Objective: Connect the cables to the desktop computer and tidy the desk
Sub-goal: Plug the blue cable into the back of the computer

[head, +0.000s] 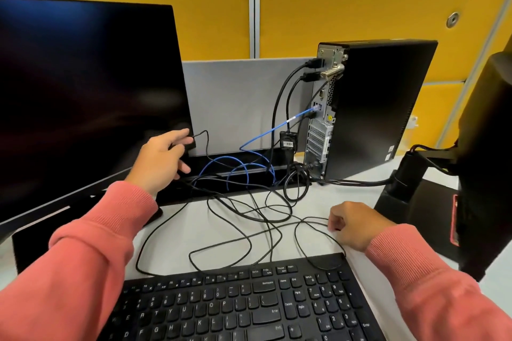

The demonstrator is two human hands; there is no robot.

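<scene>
thin black cable: the thin black cable with a small dark plug at its end (194, 139) rises in a short loop beside the lower right corner of the big black monitor, then drops into the tangle behind the bench edge; the plug end is at the left hand's fingertips.
handling: light and limp by the look of it, so it likely sags and drags the loops it crosses; the plug body is the stiff part and the sensible place to take hold, not the wire.
left hand (163, 159): reaches forward, thumb and forefinger pinching the plug, other fingers loosely spread below.
loose black loops (249, 241): several coils sprawl on the white bench (368, 191) between the two hands, crossing each other and running over the top edge of the black keyboard (249, 304).
right hand (357, 225): rests on the bench, fingers curled; one loop passes right at the fingertips, but i cannot tell whether it is gripped.
black desktop tower (371, 108): stands upright well to the right of the plug, rear ports facing the person; two black plugs near the top and a blue network cable (266, 134) are already seated.
risk: pulling the plug across may snag the tangled loops.
</scene>
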